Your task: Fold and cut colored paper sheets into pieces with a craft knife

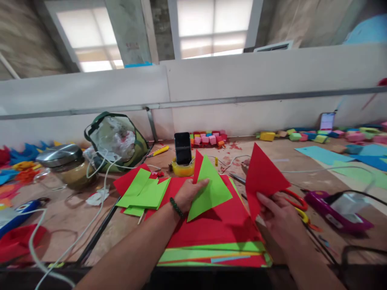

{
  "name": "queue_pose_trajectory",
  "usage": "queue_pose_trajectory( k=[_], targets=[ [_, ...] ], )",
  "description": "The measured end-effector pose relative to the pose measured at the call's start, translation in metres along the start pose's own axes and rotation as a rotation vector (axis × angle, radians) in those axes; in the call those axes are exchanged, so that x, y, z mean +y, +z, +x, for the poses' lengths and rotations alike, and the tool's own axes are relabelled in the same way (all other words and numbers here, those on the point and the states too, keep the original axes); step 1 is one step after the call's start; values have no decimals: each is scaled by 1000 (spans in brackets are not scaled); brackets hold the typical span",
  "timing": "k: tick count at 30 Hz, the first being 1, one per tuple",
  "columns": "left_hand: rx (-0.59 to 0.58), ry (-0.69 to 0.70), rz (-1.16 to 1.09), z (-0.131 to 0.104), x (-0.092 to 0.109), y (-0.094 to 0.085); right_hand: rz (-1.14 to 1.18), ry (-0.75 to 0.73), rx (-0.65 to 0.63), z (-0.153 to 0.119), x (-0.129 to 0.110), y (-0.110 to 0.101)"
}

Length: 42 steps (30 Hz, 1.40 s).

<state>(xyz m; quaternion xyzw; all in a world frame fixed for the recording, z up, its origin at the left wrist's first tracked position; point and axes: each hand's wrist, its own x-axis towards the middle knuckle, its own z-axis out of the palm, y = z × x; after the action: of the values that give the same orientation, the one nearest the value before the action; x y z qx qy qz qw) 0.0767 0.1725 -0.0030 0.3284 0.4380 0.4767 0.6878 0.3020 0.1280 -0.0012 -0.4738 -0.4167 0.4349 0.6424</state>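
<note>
Head view shows a green sheet (213, 189) raised above the middle of a paper stack (217, 235), with a red point (198, 163) rising behind it. The left hand (190, 193) pinches the green sheet near its left edge, thumb in front, fingers mostly hidden; this edge hold seems meant to leave the face uncovered. The right hand (279, 217) pinches a red sheet (263, 173) low down, thumb against its near face, so its tip stands free. A gap separates the two held sheets, giving each hand room to turn inward.

Beneath them, the stack reaches close to the table's front edge, probably within easy reach. Just left, green pieces (148, 193) overlap its red top. On the right, orange-handled scissors (296, 199) and a purple tool (335, 213) crowd the right hand's outer side. Beyond the stack, a phone (183, 147) leans upright at a yellow roll (183, 170), apparently propped by it; brown tabletop (281, 151) shows farther right.
</note>
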Motion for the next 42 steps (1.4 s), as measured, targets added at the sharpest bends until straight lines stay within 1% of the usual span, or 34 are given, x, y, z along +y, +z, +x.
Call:
queue_pose_trajectory(
  k=[3,5,6,8,9,10,11,12,15,16,17,19,21,23,25,27,30,33,35,36,38,40,42],
  targets=[
    [33,73,4,0,2,-2,-16,183,-93,-5,3,1],
    [35,95,19,0,3,-2,-145,180,-140,-6,8,0],
    [31,99,27,-1,3,-2,-247,119,-125,-6,10,-2],
    [20,101,42,-2,3,-1,-479,-101,-26,-3,12,-5],
    [10,99,50,-4,3,0,-566,-203,17,-2,10,-6],
    [-3,94,60,-6,3,1,-610,-268,27,0,8,-6],
    [-22,86,73,-8,3,3,-607,-285,-7,1,5,-5],
    [-47,74,90,-10,2,5,-568,-260,-88,2,1,-3],
    [-164,16,154,-18,-1,10,-415,-90,-389,1,-9,10],
    [-208,-5,172,-20,-2,11,-381,-39,-454,-1,-11,14],
    [-249,-23,186,-22,-3,11,-350,0,-490,-2,-12,18],
    [-304,-37,197,-23,-4,11,-282,41,-501,-4,-13,24],
    [-325,-24,185,-22,-4,10,-239,46,-499,-4,-12,27],
    [-329,-10,170,-21,-3,9,-247,38,-499,-4,-9,27],
    [-326,0,157,-19,-3,8,-308,16,-480,-3,-6,27],
    [-316,21,139,-17,-4,8,-377,-28,-426,0,-2,28],
    [-300,47,116,-15,-6,10,-460,-108,-312,4,2,28],
    [-290,38,108,-14,-7,9,-487,-172,-206,11,4,24],
    [-253,53,86,-11,-5,6,-481,-185,-160,17,5,17],
    [-217,74,66,-9,-3,4,-480,-182,-150,21,4,14],
    [-109,141,8,-4,3,-3,-501,-173,-152,28,3,7],
    [18,217,-62,3,11,-12,-566,-163,-186,33,3,2],
    [123,271,-121,10,17,-19,-685,-159,-237,35,3,2]
  ],
)
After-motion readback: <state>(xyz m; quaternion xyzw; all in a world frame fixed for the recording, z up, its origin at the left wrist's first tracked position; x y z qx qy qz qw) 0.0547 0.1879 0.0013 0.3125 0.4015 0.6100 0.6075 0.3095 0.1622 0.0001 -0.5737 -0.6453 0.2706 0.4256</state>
